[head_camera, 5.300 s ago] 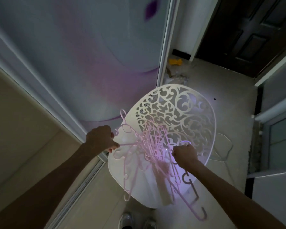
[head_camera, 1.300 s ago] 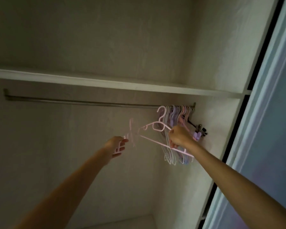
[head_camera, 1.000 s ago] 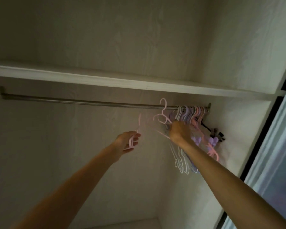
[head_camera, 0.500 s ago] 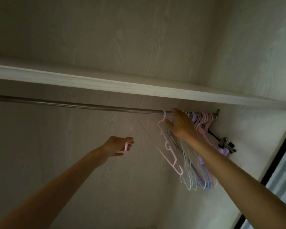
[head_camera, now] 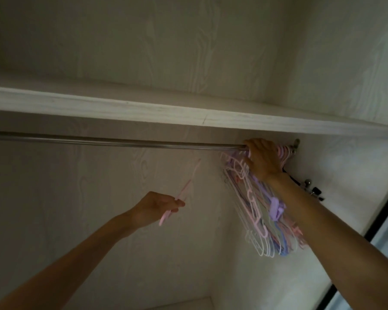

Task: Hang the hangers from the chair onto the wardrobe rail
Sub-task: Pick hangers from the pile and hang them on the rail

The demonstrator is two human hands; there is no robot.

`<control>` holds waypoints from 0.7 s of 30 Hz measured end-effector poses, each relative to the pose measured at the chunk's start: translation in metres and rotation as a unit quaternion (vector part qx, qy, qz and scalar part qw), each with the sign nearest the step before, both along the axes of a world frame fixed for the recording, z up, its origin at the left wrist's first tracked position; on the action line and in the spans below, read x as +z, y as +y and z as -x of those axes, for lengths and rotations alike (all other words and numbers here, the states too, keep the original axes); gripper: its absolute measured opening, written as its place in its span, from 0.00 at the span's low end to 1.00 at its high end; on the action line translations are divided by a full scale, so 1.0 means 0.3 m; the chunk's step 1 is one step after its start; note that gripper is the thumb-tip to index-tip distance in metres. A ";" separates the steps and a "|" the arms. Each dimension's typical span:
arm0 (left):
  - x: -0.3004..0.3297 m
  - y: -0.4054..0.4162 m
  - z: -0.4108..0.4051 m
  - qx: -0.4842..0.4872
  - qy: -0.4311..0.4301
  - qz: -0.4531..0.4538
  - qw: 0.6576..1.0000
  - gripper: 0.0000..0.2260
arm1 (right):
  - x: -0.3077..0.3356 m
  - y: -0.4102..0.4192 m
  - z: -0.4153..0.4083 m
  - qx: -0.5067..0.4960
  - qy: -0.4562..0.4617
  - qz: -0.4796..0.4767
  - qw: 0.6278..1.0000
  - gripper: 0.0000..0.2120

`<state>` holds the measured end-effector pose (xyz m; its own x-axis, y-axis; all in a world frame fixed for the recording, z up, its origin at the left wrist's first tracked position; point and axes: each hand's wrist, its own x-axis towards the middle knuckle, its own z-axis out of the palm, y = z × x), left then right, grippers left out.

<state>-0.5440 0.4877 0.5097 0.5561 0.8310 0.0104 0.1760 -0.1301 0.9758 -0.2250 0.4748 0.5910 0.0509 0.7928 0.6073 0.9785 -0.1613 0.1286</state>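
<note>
A metal wardrobe rail runs across under a white shelf. At its right end hangs a bunch of several pink, white and purple hangers. My right hand is up at the rail, its fingers over the hooks of that bunch. My left hand is lower and to the left, pinching a thin pink hanger that points up toward the rail; the hanger is blurred. The chair is out of view.
The white shelf sits just above the rail. The rail bracket and the wardrobe's right wall close off the right end. Dark clip hangers hang behind my right forearm. The rail's left stretch is bare.
My right hand has pushed the pink hanger into the bunch and slid right along the rail. My left hand has stayed low, holding its hanger. The view has tilted upward.
</note>
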 end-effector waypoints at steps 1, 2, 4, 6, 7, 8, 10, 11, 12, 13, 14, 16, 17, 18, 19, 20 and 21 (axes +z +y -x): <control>0.002 -0.001 -0.001 -0.006 -0.001 -0.001 1.000 0.14 | 0.002 0.005 -0.012 -0.008 -0.002 0.004 1.000 0.23; 0.001 -0.002 -0.002 -0.013 -0.003 -0.003 1.000 0.13 | 0.003 0.005 -0.017 -0.015 0.000 0.012 1.000 0.24; 0.008 -0.011 -0.006 -0.029 -0.012 -0.010 0.999 0.15 | 0.009 -0.006 -0.005 -0.028 0.004 0.021 0.999 0.27; 0.017 -0.028 -0.008 -0.029 -0.025 -0.015 0.999 0.15 | 0.002 -0.035 0.057 0.003 0.015 -0.018 1.000 0.26; 0.020 -0.049 -0.009 -0.023 -0.031 -0.019 0.999 0.13 | -0.019 -0.057 0.109 0.030 0.029 -0.050 0.998 0.21; 0.021 -0.069 -0.015 -0.014 -0.030 -0.031 0.999 0.11 | -0.046 -0.078 0.168 0.051 0.063 -0.060 0.995 0.14; 0.007 -0.139 -0.014 -0.005 0.020 -0.095 0.995 0.10 | -0.124 -0.126 0.295 0.066 0.213 0.034 0.974 0.12; -0.005 -0.171 -0.014 -0.011 0.043 -0.122 0.992 0.08 | -0.157 -0.147 0.353 0.052 0.314 0.115 0.941 0.16; -0.025 -0.209 -0.010 -0.030 0.055 -0.130 0.990 0.06 | -0.189 -0.173 0.403 0.041 0.415 0.184 0.890 0.19; -0.046 -0.240 -0.006 -0.050 0.068 -0.134 0.987 0.06 | -0.208 -0.193 0.440 0.036 0.495 0.230 0.837 0.20; -0.069 -0.270 -0.002 -0.065 0.087 -0.143 0.984 0.10 | -0.226 -0.213 0.464 0.045 0.546 0.261 0.795 0.20; -0.118 -0.325 -0.001 -0.080 0.147 -0.173 0.971 0.12 | -0.250 -0.247 0.491 0.074 0.584 0.286 0.756 0.17; -0.137 -0.346 -0.003 -0.081 0.174 -0.192 0.962 0.11 | -0.257 -0.259 0.497 0.081 0.585 0.285 0.755 0.13; -0.149 -0.367 -0.005 -0.075 0.199 -0.212 0.954 0.10 | -0.270 -0.269 0.497 0.082 0.581 0.283 0.759 0.10; -0.158 -0.381 -0.007 -0.070 0.217 -0.228 0.947 0.10 | -0.281 -0.275 0.495 0.079 0.579 0.280 0.762 0.07; -0.160 -0.390 -0.009 -0.068 0.236 -0.242 0.939 0.12 | -0.290 -0.278 0.488 0.074 0.582 0.277 0.761 0.06; -0.157 -0.397 -0.010 -0.063 0.255 -0.257 0.930 0.14 | -0.297 -0.282 0.480 0.068 0.582 0.274 0.762 0.05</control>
<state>-0.5409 0.3685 0.4627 0.6900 0.7175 0.0958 0.5513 -0.6066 0.5728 -0.3688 0.3902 0.5020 0.1973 0.9574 -0.2107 0.4830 -0.2820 -0.8290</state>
